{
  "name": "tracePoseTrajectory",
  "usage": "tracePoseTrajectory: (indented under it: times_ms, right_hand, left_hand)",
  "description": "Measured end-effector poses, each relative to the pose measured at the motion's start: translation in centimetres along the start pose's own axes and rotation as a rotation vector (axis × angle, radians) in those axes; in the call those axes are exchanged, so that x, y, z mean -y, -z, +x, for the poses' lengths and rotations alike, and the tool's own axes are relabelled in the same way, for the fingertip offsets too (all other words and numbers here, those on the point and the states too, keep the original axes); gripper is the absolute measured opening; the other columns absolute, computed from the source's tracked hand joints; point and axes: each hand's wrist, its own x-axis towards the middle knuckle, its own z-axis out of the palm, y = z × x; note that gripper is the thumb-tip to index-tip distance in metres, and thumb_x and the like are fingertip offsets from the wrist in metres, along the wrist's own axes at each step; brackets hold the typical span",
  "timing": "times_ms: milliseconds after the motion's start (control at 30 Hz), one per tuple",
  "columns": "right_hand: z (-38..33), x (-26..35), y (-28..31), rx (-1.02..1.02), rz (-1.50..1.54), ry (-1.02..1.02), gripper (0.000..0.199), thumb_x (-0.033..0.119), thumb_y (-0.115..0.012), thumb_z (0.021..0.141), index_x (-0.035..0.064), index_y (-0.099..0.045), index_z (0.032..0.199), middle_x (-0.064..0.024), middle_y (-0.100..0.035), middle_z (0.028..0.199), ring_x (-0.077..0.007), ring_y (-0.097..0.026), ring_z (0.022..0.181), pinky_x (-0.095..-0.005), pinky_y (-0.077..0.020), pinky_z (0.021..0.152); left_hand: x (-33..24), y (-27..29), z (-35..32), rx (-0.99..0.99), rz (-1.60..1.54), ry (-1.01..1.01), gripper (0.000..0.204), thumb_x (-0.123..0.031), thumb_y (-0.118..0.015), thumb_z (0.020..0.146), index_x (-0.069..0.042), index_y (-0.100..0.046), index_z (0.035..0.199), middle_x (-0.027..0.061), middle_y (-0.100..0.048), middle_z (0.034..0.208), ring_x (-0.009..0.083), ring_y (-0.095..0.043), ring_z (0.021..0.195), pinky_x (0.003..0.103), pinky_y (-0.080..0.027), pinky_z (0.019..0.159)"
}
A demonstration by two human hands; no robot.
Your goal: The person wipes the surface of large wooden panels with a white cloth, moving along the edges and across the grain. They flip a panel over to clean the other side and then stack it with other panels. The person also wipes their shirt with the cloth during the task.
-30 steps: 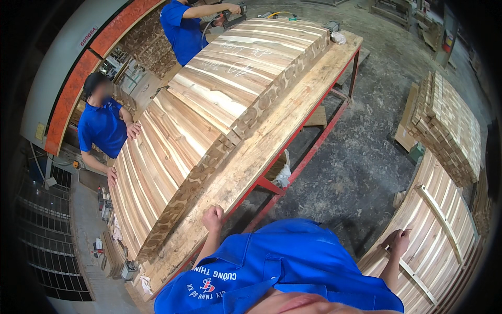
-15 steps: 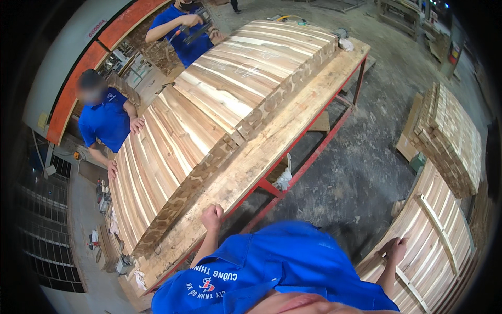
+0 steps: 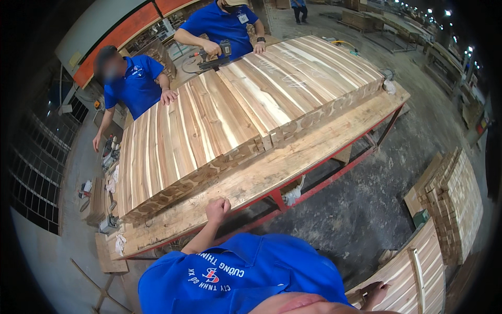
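My left hand (image 3: 217, 210) is closed in a fist at the near edge of a wooden workbench (image 3: 251, 182), with nothing showing in it. On the bench lie large, thick panels of glued wood strips, a left panel (image 3: 172, 141) and a right panel (image 3: 298, 83), side by side with their ends towards me. My right hand (image 3: 377, 294) is low at the right, beside a striped wood panel (image 3: 410, 269) with a pale batten (image 3: 417, 277) across it. Its fingers are curled, and what they hold, if anything, is hidden.
Across the bench stand two people in blue shirts; the right one's hand is on a black power tool (image 3: 222, 52). The bench has red metal legs (image 3: 280, 201). A stack of wood blocks (image 3: 457, 204) stands at right. Small tools (image 3: 110, 149) lie by the bench's left end.
My view has tilted up and turned. The far right person has lowered the power tool to the panel's far edge. The left person's one hand has come off the panel. My left fist stays at the bench.
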Motion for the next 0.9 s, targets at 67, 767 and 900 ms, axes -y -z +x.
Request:
tracePoseTrajectory:
  times_ms: [67, 767, 900]
  right_hand:
    - [0.5, -0.4, 0.0, 0.071, 0.021, 0.006, 0.041, 0.032, -0.047, 0.094, -0.0057, -0.058, 0.105, -0.0269, -0.065, 0.099, -0.0454, -0.060, 0.093, -0.0485, -0.0455, 0.082]
    - [1.0, -3.0, -1.9, 0.124, 0.060, -0.041, 0.039, 0.031, -0.048, 0.090, -0.0039, -0.059, 0.103, -0.0274, -0.064, 0.094, -0.0461, -0.059, 0.089, -0.0500, -0.0451, 0.080]
    - [0.1, 0.0, -0.1, 0.031, 0.045, -0.077, 0.031, 0.027, -0.047, 0.088, -0.0020, -0.058, 0.088, -0.0236, -0.062, 0.081, -0.0422, -0.059, 0.078, -0.0488, -0.0449, 0.073]
  left_hand:
    - [0.1, 0.1, -0.1, -0.005, 0.010, 0.001, 0.021, -0.022, -0.060, 0.077, -0.011, -0.058, 0.059, 0.0119, -0.061, 0.062, 0.0321, -0.060, 0.057, 0.043, -0.046, 0.053]
    - [-2.0, 1.3, 0.3, 0.019, 0.076, 0.025, 0.026, -0.023, -0.060, 0.080, -0.010, -0.057, 0.058, 0.0123, -0.059, 0.060, 0.0331, -0.058, 0.057, 0.043, -0.045, 0.054]
    - [-4.0, 0.0, 0.8, 0.114, -0.043, 0.075, 0.029, -0.023, -0.061, 0.084, -0.007, -0.057, 0.060, 0.0139, -0.058, 0.058, 0.0333, -0.058, 0.057, 0.043, -0.045, 0.054]
